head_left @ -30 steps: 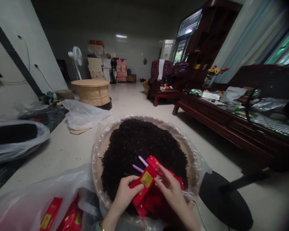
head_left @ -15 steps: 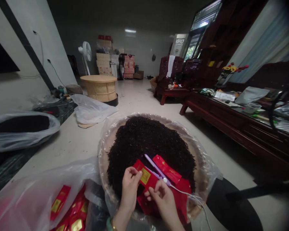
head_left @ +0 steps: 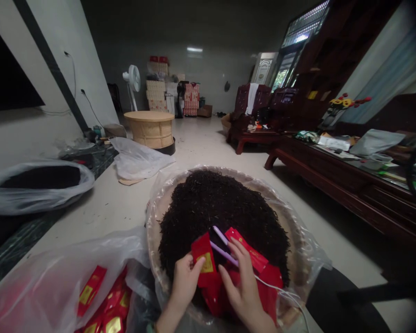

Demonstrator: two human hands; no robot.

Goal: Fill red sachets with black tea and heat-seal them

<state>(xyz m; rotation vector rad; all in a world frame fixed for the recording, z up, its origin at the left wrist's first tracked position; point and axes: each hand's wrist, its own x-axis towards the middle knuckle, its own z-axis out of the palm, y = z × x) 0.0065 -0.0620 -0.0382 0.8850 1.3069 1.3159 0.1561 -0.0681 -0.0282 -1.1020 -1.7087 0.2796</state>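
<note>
At lower centre, my left hand pinches the red packet, seemingly to steady it; my right hand spreads over the purple flat iron

Home living room, wooden chairs, fan

Dim room, faint daylight from the right-hand window, soft blur, edges stretched and darkened

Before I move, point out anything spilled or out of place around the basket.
A few dark bits lie on the pale floor left of the basket, looking like strays spilled from its dark heap.
</note>
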